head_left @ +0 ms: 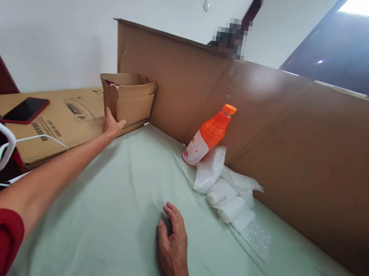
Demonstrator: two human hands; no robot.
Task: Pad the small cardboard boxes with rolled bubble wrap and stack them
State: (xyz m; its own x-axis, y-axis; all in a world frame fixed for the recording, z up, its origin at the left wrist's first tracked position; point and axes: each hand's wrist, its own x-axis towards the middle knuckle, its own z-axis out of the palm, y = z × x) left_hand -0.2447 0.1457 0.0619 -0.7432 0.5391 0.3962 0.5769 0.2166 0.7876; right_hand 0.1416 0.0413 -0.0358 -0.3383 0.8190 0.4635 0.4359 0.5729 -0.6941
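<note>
At the far left end of the bed-like surface, my left hand (112,125) reaches out and grips the lower near corner of a small open cardboard box (135,106). Its thumb lies along one side and a finger along the other; the remaining fingers are hidden. Something red and white shows just inside the box's rim. My right hand (173,243) rests on the pale green sheet (115,220), fingers loosely curved and apart from the thumb, holding nothing. Beyond it, a bottle (208,134) of orange drink with an orange cap leans tilted beside crumpled, rolled bubble wrap (228,191).
A tall cardboard panel (323,169) stands along the far side. On the left, a flat printed carton (55,131) bears a phone with a red edge (26,110). A white curved bar (7,138) and cables hang nearby. A blurred-out person shows behind the panel.
</note>
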